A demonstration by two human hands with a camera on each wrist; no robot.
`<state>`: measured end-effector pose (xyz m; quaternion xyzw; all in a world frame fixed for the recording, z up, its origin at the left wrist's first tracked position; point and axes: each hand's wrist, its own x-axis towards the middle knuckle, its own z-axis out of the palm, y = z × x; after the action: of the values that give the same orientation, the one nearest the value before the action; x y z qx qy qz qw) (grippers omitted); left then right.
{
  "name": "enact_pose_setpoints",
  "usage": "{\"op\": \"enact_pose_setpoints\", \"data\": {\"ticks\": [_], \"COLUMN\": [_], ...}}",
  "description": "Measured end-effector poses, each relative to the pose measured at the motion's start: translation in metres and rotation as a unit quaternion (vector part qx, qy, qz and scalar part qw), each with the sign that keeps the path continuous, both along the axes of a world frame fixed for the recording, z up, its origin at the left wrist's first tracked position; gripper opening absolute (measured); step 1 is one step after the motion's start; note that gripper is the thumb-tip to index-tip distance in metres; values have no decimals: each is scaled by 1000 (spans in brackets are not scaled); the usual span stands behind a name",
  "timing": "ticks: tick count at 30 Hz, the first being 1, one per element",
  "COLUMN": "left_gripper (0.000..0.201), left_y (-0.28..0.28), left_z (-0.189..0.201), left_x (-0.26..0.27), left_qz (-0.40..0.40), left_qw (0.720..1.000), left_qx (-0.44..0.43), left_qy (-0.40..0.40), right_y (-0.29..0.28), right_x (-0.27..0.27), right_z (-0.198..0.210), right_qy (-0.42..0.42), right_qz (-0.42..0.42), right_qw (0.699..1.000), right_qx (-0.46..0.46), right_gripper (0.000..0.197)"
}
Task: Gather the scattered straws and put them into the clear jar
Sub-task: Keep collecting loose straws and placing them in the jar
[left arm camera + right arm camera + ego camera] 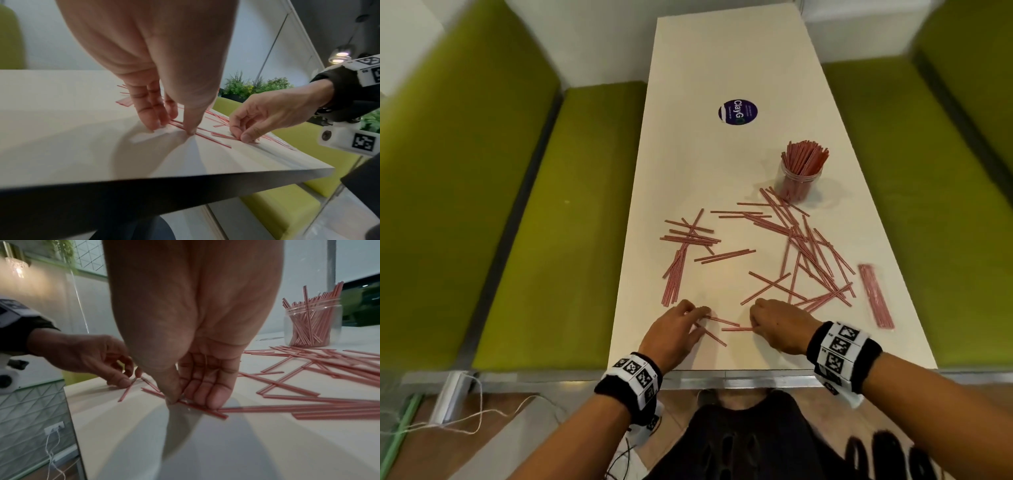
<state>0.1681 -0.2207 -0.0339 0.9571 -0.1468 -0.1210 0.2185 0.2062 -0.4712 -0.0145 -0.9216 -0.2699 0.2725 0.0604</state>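
Note:
Thin pink straws (796,246) lie scattered over the white table (722,61), several in a left heap (688,240). The clear jar (798,180) stands at the back right, packed with upright straws (310,324). Near the front edge my left hand (702,320) pinches the end of a loose straw (722,321) between thumb and fingers (174,128). My right hand (754,322) is a little to its right, thumb and fingers closed round another flat-lying straw (197,407). In the right wrist view that hand (191,400) still touches the tabletop.
A wrapped bundle of straws (875,296) lies by the table's right edge. A round blue sticker (737,112) sits mid-table. Green benches (558,222) flank both sides. The table's front edge (722,371) is just behind my wrists.

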Motion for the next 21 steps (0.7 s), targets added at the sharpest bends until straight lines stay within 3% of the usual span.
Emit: {"op": "enact_pose_setpoints", "data": {"ticks": [4, 9, 13, 21], "left_gripper": [23, 9, 13, 30], "left_y": [-6, -7, -13, -35], "left_z": [-2, 0, 5, 23], "left_x": [9, 20, 25, 35], "left_qz": [-50, -127, -162, -128], "left_qw": [996, 981, 967, 961], "left_qx": [48, 123, 187, 235], "left_qy": [-51, -82, -52, 75], "right_y": [-6, -8, -8, -6], "right_x": [-7, -10, -8, -1], "right_z": [-1, 9, 18, 12], "right_qy": [-16, 12, 63, 105], "right_qz": [16, -42, -115, -233], "right_qw": [1000, 998, 987, 948], "right_qx": [-7, 36, 91, 188], "right_gripper": [14, 11, 6, 7]}}
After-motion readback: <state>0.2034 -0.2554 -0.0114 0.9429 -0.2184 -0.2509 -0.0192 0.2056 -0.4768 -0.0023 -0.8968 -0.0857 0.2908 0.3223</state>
